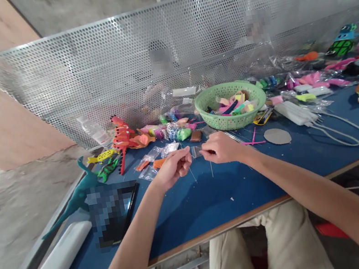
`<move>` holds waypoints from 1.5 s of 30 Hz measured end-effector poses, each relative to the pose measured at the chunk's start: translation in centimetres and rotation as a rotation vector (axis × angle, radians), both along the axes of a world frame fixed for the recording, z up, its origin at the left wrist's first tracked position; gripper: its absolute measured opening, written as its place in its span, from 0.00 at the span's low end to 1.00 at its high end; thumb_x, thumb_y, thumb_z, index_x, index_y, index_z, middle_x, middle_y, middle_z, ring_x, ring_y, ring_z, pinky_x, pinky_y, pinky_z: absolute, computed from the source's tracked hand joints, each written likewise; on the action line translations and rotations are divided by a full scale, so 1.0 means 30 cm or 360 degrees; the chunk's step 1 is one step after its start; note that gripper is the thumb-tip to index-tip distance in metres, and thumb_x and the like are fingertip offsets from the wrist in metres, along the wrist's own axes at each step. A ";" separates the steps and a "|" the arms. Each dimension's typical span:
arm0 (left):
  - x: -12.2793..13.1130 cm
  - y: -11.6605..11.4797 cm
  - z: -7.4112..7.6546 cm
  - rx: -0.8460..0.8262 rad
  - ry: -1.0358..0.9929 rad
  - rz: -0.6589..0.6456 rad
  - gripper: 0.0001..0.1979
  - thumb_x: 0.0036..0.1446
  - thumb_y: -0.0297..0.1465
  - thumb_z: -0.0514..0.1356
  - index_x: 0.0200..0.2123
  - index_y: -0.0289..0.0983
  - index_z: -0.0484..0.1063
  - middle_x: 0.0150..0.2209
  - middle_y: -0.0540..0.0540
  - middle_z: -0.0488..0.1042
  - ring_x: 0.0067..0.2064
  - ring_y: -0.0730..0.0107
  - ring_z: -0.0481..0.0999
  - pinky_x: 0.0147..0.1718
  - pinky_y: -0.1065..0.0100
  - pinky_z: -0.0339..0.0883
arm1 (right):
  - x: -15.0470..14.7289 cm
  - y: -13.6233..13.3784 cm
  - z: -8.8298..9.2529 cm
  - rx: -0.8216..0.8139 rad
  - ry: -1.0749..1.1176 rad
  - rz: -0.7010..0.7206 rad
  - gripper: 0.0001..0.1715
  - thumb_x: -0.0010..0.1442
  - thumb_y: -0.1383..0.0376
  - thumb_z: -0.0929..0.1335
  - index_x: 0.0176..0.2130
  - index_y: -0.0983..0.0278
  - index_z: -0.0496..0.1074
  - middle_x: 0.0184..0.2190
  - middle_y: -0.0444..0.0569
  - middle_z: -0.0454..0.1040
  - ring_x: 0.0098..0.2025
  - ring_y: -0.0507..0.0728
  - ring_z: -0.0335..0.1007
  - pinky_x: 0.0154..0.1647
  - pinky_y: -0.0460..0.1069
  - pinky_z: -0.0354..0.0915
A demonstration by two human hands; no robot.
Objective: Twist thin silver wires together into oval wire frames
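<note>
Above the blue table [193,211], my left hand [176,168] and my right hand [221,147] face each other, a short gap apart. A small clear plastic piece [196,152] spans the gap, and the fingers of both hands are pinched at its two ends. Thin pale wires or sticks [211,168] point down below the hands. Just behind them lies a brown block [195,136]. Orange pieces in clear bags [159,162] lie beside my left hand.
A green basket [234,120] of coloured clay stands behind my right hand. At left are a red figure [122,137], a teal dinosaur [81,191], a dark tablet [118,212] and a white device [55,265]. White cables [350,139] cross the right side. Behind stands a perforated metal screen [111,63].
</note>
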State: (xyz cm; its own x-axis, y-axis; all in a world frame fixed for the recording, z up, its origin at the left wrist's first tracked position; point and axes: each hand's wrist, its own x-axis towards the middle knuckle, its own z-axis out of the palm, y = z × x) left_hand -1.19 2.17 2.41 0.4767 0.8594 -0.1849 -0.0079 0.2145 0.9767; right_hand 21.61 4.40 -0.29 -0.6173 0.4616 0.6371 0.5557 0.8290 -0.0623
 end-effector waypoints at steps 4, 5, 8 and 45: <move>0.001 0.010 -0.019 0.0010 0.0057 0.0052 0.21 0.58 0.43 0.63 0.22 0.34 0.66 0.16 0.55 0.57 0.16 0.84 0.52 0.14 0.77 0.44 | 0.005 0.014 -0.014 0.0037 -0.0068 0.0035 0.20 0.64 0.65 0.62 0.21 0.63 0.64 0.16 0.42 0.63 0.22 0.51 0.53 0.30 0.50 0.46; -0.001 0.013 -0.024 0.0032 0.0076 0.0063 0.20 0.58 0.43 0.62 0.22 0.34 0.66 0.16 0.54 0.57 0.16 0.83 0.53 0.15 0.77 0.44 | 0.009 0.017 -0.015 0.0042 -0.0088 0.0025 0.20 0.65 0.65 0.61 0.22 0.63 0.65 0.16 0.43 0.63 0.22 0.51 0.54 0.30 0.50 0.47; -0.004 0.017 -0.036 0.0151 0.0181 0.0078 0.20 0.60 0.44 0.61 0.24 0.34 0.69 0.18 0.53 0.61 0.18 0.81 0.58 0.16 0.76 0.49 | 0.022 0.027 -0.013 -0.0033 -0.0160 0.0036 0.20 0.67 0.63 0.61 0.25 0.63 0.70 0.18 0.44 0.68 0.23 0.52 0.58 0.30 0.50 0.49; -0.054 0.037 -0.042 0.0425 0.0622 -0.0292 0.23 0.63 0.45 0.56 0.23 0.34 0.74 0.18 0.48 0.67 0.20 0.76 0.65 0.20 0.74 0.56 | 0.010 0.025 0.003 -0.1550 0.0338 0.0494 0.29 0.67 0.45 0.63 0.25 0.63 0.60 0.21 0.39 0.59 0.22 0.48 0.50 0.27 0.47 0.50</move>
